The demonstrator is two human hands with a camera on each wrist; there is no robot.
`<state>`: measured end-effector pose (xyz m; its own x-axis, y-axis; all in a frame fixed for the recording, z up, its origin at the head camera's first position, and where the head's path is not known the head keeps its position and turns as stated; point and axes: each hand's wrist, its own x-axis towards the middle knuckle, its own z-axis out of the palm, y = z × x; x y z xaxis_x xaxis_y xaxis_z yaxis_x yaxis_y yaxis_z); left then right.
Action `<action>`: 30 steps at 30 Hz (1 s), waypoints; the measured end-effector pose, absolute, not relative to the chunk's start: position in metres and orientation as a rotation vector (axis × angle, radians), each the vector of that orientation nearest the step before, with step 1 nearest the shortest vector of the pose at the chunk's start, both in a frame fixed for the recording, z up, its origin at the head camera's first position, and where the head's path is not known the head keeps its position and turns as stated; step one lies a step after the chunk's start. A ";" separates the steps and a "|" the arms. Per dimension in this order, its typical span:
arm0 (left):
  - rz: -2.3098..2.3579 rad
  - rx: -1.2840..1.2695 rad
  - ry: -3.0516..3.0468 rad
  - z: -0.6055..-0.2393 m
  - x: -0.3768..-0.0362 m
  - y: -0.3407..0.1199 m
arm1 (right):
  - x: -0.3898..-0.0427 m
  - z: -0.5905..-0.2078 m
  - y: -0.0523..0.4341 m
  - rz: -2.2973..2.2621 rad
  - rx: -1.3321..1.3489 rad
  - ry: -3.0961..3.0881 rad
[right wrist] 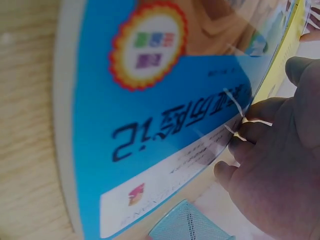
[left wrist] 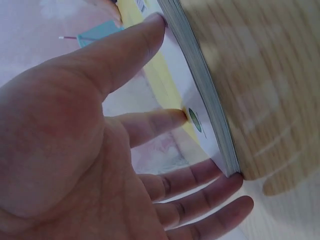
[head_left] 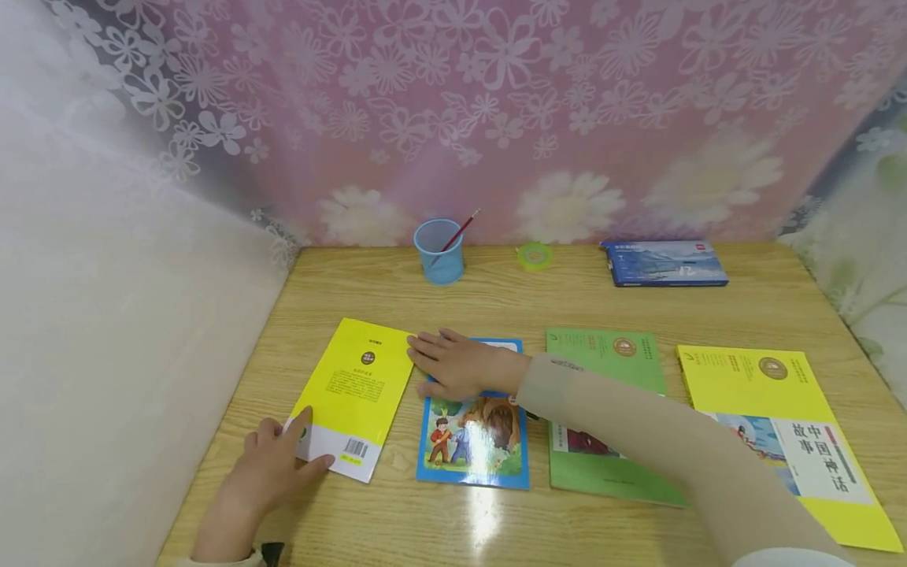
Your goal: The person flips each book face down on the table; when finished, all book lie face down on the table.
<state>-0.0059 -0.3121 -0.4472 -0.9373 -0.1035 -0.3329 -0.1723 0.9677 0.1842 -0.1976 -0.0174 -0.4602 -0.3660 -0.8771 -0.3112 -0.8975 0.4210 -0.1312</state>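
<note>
1. Head view: four books lie in a row on the desk (head_left: 496,299). The left hand (head_left: 272,465) rests on the near corner of the yellow book (head_left: 354,394). Its grip is loose, with fingers nearly straight, and it holds nothing tight. The right hand (head_left: 453,364) lies flat on the top of the blue picture book (head_left: 473,441), and its fingertips reach the edge of the yellow book. This grip is wide open too, pressing and not pinching. The green book (head_left: 602,417) and a second yellow book with big letters (head_left: 786,441) lie past the right arm, well apart from both hands. Far beyond the hands stand a blue pen cup (head_left: 439,252), a small green round thing (head_left: 534,256) and a dark blue box (head_left: 662,262).

2. Left wrist view: the thumb and one finger touch the cover of the yellow book (left wrist: 165,85), and the other fingers sit by its corner. The pages look thick, so a good lift needs the fingers slid well under the corner first.

3. Right wrist view: the blue picture book (right wrist: 150,110) fills the view, and the fingers (right wrist: 250,135) lie at its edge. I think flat, soft pressing is best here, so the shiny cover does not slip
</note>
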 end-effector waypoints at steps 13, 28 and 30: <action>0.226 -0.234 2.836 -0.448 0.006 -0.289 | -0.202 -0.457 -0.030 0.062 -1.464 2.350; 0.188 -0.265 2.857 -0.445 0.005 -0.286 | -0.211 -0.459 -0.019 -0.159 -1.381 2.335; 0.166 -0.257 2.905 -0.444 0.004 -0.286 | -0.213 -0.457 -0.015 -0.209 -1.389 2.350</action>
